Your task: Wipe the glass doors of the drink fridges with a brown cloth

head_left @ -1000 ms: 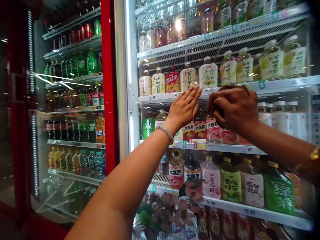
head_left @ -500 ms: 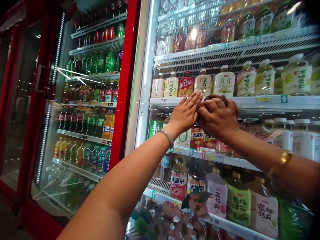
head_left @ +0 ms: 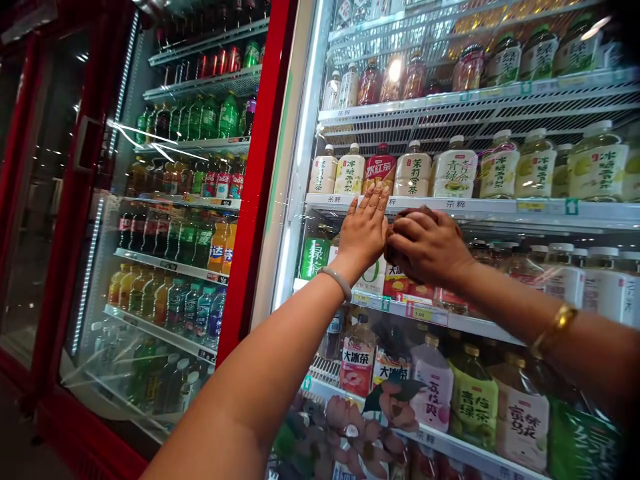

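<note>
My left hand (head_left: 364,230) lies flat with its fingers stretched up against the glass door (head_left: 305,160) of a lit drinks fridge. A pale bangle is round that wrist. Beside it, my right hand (head_left: 427,243) has its fingers curled round a dark brown cloth (head_left: 395,243), pressed to the same glass. The two hands nearly touch. Behind the glass, just above the hands, stand a red-labelled bottle (head_left: 380,167) and a white-labelled bottle (head_left: 413,170).
Shelves (head_left: 500,205) of bottled drinks fill the fridge. Flower decals (head_left: 350,427) show low on the glass. A red frame (head_left: 260,167) separates it from another drinks fridge (head_left: 175,270) at the left, and a dark red door stands further left.
My right hand and the cloth have moved slightly left and down on the glass. My left hand has also shifted a little left. The view has shifted slightly.
</note>
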